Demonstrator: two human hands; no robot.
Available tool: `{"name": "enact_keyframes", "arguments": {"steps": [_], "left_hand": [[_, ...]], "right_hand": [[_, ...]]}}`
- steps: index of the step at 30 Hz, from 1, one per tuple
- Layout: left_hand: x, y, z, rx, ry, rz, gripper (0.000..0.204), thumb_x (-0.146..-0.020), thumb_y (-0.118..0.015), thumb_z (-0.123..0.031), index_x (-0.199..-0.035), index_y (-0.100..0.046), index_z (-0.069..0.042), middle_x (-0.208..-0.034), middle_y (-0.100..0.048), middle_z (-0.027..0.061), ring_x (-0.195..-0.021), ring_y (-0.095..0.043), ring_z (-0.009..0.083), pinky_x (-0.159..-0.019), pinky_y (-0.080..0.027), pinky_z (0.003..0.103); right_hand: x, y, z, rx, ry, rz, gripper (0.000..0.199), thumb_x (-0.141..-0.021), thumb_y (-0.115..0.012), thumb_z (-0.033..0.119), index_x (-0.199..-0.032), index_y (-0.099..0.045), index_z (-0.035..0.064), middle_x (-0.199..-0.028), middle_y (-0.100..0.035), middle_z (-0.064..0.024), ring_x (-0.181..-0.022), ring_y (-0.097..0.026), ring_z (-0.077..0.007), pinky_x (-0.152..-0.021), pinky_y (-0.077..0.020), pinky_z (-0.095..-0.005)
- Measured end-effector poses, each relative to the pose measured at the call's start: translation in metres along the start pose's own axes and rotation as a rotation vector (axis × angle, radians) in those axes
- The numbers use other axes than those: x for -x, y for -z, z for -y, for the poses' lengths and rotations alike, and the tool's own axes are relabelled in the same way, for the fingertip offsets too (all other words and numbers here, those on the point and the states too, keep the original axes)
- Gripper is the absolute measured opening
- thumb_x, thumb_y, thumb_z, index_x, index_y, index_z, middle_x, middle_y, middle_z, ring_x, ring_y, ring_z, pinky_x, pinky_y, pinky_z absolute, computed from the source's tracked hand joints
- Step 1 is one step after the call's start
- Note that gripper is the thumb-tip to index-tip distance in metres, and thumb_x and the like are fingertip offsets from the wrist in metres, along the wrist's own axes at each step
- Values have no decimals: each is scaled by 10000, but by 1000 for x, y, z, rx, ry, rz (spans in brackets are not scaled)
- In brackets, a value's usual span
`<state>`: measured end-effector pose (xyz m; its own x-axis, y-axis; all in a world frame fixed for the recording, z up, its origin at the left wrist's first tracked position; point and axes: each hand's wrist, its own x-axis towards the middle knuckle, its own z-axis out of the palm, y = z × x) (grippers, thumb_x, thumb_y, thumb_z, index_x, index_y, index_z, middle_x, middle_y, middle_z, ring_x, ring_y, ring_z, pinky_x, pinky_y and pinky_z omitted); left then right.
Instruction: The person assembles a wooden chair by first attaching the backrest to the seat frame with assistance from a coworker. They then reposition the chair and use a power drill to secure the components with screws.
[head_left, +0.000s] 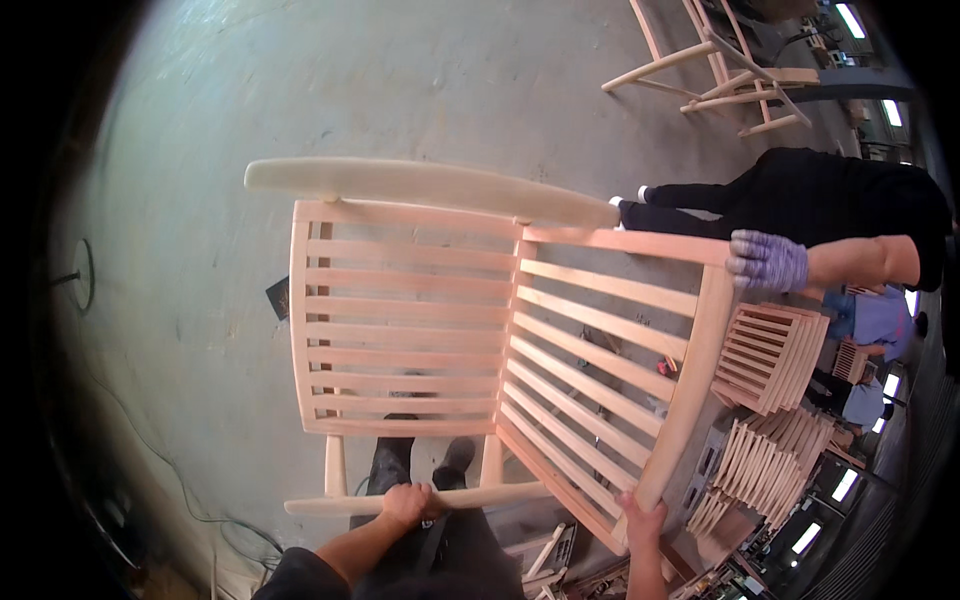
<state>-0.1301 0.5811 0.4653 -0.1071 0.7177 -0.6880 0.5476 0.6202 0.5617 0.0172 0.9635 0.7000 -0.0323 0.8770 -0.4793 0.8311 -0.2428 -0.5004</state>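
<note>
The person is holding an unfinished pale wooden slatted chair frame (500,340) up above a grey concrete floor (400,80), the frame extending away from the body toward the top of the view. The left hand (405,503) is closing around the thin lower rail (420,498), which is running crosswise, left to right. The right hand (640,520) is gripping the foot of the long side post (690,380), whose axis is rising obliquely up and to the right. The two hands are well apart, at the near edge of the frame. At the far end of that post, a co-worker's hand in a purple knit glove (768,260) is clasping the top corner. Stacks of similar slatted panels (775,355) are standing at right.
</note>
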Motion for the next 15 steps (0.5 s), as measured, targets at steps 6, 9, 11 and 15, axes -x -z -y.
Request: {"name": "enact_keyframes", "arguments": {"steps": [6, 9, 11, 15], "left_hand": [[-2, 13, 1, -3, -27, 48, 204, -855, -639, -256, -931, -608, -70, -890, -708, 119, -828, -716, 280, -704, -569, 409], [-4, 15, 3, -28, -26, 75, 185, -824, -651, -223, -948, -604, -94, -894, -705, 106, -846, -719, 279, -732, -569, 410], [-3, 15, 1, -26, -24, 47, 169, -839, -639, -222, -946, -603, -96, -893, -705, 107, -848, -718, 281, -729, -568, 410], [-2, 11, 0, -53, -14, 26, 156, -865, -619, -235, -940, -602, -100, -880, -700, 103, -834, -716, 283, -716, -569, 409]], "right_hand": [[3, -6, 10, 32, -54, -68, 302, -761, -851, 112, -926, -663, -57, -845, -667, -66, -755, -622, -161, -696, -514, -326], [3, -9, 23, 93, -30, -53, 302, -761, -850, 119, -916, -663, -59, -843, -668, -69, -750, -619, -167, -693, -512, -331], [3, -6, 19, 100, -35, -46, 307, -761, -850, 128, -916, -662, -59, -846, -670, -71, -749, -618, -170, -692, -511, -334], [1, -6, 5, 18, -17, -35, 312, -766, -846, 140, -913, -659, -63, -846, -669, -75, -754, -616, -168, -688, -509, -336]]}}
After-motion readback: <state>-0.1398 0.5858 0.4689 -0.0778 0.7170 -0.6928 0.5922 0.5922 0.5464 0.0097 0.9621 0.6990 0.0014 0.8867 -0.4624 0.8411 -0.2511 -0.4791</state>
